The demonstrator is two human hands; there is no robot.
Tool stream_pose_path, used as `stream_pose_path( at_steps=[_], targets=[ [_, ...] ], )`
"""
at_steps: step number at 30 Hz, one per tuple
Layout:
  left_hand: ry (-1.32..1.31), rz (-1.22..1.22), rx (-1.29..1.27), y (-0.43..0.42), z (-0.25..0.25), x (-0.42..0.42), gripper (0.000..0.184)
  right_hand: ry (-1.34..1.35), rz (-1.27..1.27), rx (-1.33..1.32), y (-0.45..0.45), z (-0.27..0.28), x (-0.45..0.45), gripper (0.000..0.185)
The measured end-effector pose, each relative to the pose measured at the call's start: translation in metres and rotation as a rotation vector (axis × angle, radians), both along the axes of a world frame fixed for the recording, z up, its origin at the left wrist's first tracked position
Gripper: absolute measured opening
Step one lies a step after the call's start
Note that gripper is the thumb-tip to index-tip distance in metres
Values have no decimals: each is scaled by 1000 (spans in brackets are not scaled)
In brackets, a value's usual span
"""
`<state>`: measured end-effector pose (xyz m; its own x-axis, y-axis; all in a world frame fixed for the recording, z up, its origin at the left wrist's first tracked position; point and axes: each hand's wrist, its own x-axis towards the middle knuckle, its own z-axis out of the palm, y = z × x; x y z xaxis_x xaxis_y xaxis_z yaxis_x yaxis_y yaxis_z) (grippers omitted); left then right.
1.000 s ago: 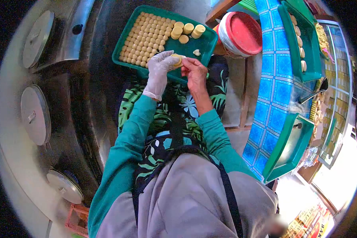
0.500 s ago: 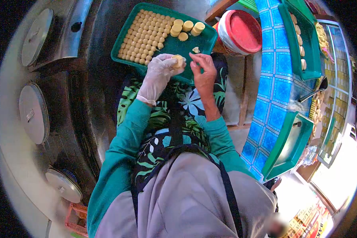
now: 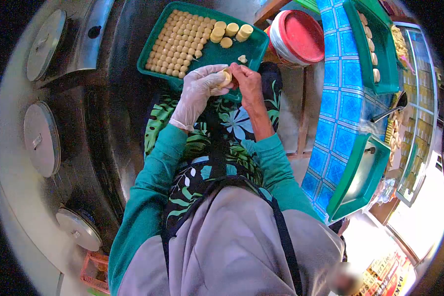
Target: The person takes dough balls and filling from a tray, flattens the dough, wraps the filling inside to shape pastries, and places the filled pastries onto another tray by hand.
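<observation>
My left hand (image 3: 198, 90), in a thin translucent glove, is closed around a small pale yellow piece of dough (image 3: 226, 77). Bare, my right hand (image 3: 252, 88) meets it from the other side, its fingertips pinched at the dough's right edge. Both hands are over the near edge of a green tray (image 3: 251, 55). Rows of small round dough balls (image 3: 175, 47) fill the tray's left part. Flat yellow dough discs (image 3: 244, 32), some stacked, sit at its upper right. A small dough scrap (image 3: 242, 58) lies just beyond my right hand.
At right, a table with a blue tiled-pattern cloth (image 3: 331, 108) bears a green tray with pale pieces (image 3: 376, 75) and another green tray (image 3: 352, 197). A red-lidded bucket (image 3: 303, 37) stands beyond my right hand. Round metal lids (image 3: 42, 139) line the dark surface at left.
My right hand has moved left, from apart with fingers spread to touching the dough in my left hand. The left hand keeps its hold, and the view has shifted slightly.
</observation>
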<state>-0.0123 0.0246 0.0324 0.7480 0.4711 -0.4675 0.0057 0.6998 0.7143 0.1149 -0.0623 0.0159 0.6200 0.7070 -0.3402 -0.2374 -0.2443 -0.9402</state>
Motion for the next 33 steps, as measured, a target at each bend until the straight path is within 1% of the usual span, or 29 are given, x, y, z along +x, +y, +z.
stream_pose_path(
  at_steps=[2,4,5,7,8,10,11,13,14,15,17,18,20,21,23,24,25,26,27,29,30,31,32,33],
  targets=[
    [-21,51,-46,-3,-2,0,34,45,-11,-41,-3,0,0,18],
    [-24,36,-60,-5,-4,-1,34,104,-43,65,-5,-4,1,15],
    [-28,25,-71,-5,-5,-1,33,104,-45,65,-7,-4,1,15],
    [-6,51,-56,-7,-7,1,32,-31,-99,54,-8,-3,0,10],
    [18,77,-43,-8,-9,2,31,-30,-96,54,-10,-3,-1,10],
    [23,104,-46,-9,-12,2,31,-333,-69,86,-15,-2,-5,7],
    [25,128,-50,-10,-13,2,31,-332,-68,85,-16,-2,-6,7],
    [14,152,-66,-12,-14,2,31,-994,60,210,-18,1,-9,7],
    [0,178,-78,-12,-14,3,30,-1040,100,174,-24,5,-14,13],
    [0,177,-79,-12,-15,3,30,-1041,100,172,-28,10,-16,13],
    [-44,181,-124,-10,-18,1,28,-1244,245,119,-32,20,-19,19],
    [-44,183,-123,-9,-19,1,28,-1244,246,121,-35,21,-19,19],
    [-72,113,-191,-8,-12,0,27,-851,49,256,-40,19,-17,27],
    [-72,113,-192,-8,-8,0,27,-851,49,255,-39,17,-15,27],
    [-161,11,-213,-8,1,3,28,-83,-75,285,-34,9,-4,26],
    [-164,3,-214,-9,-1,4,28,179,-6,295,-33,7,1,23],
    [-148,-13,-180,-9,-3,6,26,174,-9,295,-34,6,3,23],
    [-131,-22,-145,-8,-5,7,24,141,41,267,-34,5,3,21],
    [-130,-15,-146,-9,-8,6,24,113,93,239,-34,3,3,20],
    [-84,-57,-144,-7,-10,1,22,87,125,271,-34,5,3,20],
    [-79,-53,-143,-7,-13,0,22,-85,169,226,-35,5,3,20],
    [-64,-42,-213,-6,-16,0,23,-258,208,178,-36,7,4,21],
    [-51,-33,-282,-6,-19,1,24,-257,205,178,-36,8,6,21],
    [-52,-37,-282,-6,-22,1,24,-490,291,205,-36,10,10,24]
  ],
)
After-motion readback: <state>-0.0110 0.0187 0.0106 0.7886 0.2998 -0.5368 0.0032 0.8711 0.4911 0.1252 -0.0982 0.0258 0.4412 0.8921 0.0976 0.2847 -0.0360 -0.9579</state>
